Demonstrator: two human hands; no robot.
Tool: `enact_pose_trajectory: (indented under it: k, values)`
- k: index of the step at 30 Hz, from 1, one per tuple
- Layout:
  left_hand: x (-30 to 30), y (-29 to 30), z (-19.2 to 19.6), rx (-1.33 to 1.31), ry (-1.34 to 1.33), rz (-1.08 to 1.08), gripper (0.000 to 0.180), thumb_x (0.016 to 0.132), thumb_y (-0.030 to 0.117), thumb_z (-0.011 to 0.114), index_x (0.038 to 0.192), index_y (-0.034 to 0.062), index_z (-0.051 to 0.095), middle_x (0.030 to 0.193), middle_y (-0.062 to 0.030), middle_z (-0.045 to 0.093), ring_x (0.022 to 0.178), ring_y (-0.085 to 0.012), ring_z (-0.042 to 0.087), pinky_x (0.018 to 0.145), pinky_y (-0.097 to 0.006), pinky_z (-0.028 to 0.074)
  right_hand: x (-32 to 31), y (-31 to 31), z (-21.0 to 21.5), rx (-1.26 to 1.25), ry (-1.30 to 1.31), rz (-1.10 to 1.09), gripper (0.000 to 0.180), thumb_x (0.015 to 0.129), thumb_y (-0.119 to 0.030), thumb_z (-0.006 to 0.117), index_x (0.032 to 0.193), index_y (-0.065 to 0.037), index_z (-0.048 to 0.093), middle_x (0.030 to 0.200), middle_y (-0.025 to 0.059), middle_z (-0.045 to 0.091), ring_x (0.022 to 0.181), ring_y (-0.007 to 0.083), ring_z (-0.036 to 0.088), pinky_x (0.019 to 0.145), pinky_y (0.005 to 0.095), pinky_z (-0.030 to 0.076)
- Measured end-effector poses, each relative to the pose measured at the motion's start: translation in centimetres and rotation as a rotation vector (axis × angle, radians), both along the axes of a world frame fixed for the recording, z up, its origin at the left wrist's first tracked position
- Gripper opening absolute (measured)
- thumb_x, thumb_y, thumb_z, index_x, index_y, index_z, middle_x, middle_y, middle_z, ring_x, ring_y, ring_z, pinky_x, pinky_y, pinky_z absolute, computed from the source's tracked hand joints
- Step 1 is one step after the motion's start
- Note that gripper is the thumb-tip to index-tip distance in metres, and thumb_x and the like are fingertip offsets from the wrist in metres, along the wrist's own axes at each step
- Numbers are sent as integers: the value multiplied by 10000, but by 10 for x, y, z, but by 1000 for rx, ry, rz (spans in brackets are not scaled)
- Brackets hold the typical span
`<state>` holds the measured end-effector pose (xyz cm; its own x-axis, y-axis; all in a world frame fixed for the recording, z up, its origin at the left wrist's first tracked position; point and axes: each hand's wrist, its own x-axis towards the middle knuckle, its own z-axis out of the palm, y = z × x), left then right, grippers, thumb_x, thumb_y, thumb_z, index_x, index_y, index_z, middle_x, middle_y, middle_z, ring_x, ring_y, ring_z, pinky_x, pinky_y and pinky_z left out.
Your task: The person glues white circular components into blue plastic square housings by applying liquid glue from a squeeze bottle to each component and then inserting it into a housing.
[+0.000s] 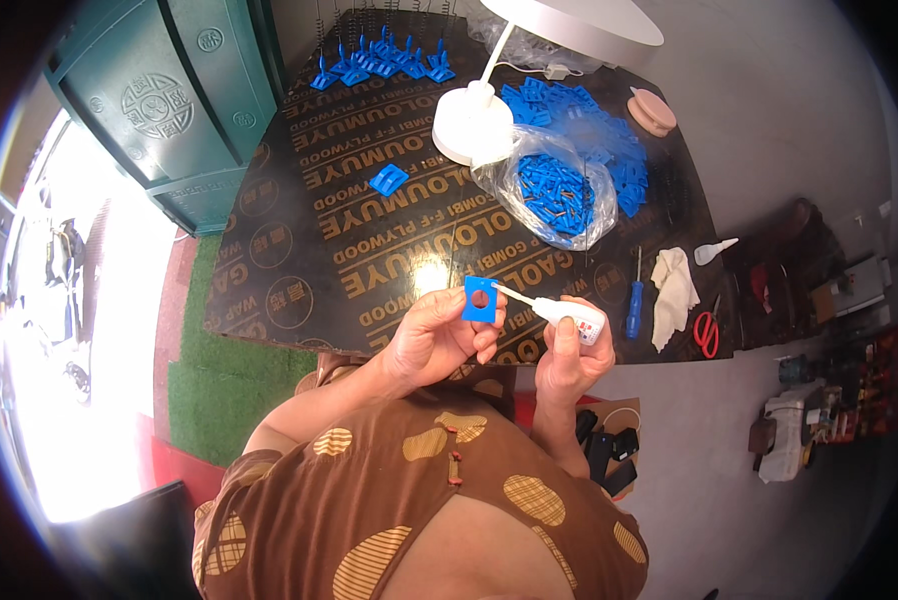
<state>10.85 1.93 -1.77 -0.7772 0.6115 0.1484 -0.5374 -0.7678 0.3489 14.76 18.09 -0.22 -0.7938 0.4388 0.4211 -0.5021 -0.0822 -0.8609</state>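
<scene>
Gluing step: left hand (437, 335) pinches a blue plate (480, 299); right hand (569, 350) clenches the glue bottle (569, 313), nozzle at the plate's edge. Next, probably a gentle, steady squeeze.

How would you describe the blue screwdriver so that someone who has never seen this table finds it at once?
Start at the dark table and go to its near right corner, just past the right hand holding the small white glue bottle. The blue screwdriver lies there on the table, between that hand and a crumpled white cloth. It is the only blue thing there with a thin metal shaft; the other blue things are small plastic pieces.
</scene>
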Motion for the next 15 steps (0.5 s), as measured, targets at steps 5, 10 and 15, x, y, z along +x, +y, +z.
enact_pose_trajectory:
  k: [5, 10, 15]
  values:
    - [-1, -1, -2, -10, -5, -9, 483, 886, 345, 594, 1137, -63, 528, 979, -163, 586, 717, -189, 537, 638, -361, 456, 0, -1, 3, -21, 0, 14, 209, 830, -33, 620, 1018, 56, 595, 839, 43, 610, 660, 34, 495, 582, 169, 391]
    - [0, -1, 0, -2, -13, -8, 484, 884, 341, 596, 1137, -66, 527, 973, -160, 585, 716, -187, 537, 636, -358, 454, -3, -3, 3, -97, 16, 37, 203, 840, -45, 611, 1013, 60, 595, 787, 37, 589, 603, 40, 476, 528, 170, 366]
    - [0, -1, 1, 0, -13, -8, 479, 882, 338, 599, 1132, -64, 527, 972, -157, 583, 715, -187, 536, 637, -356, 452, -4, -4, 4, -101, 17, 19, 210, 844, -55, 609, 1018, 62, 593, 766, 31, 580, 586, 39, 466, 504, 174, 354]
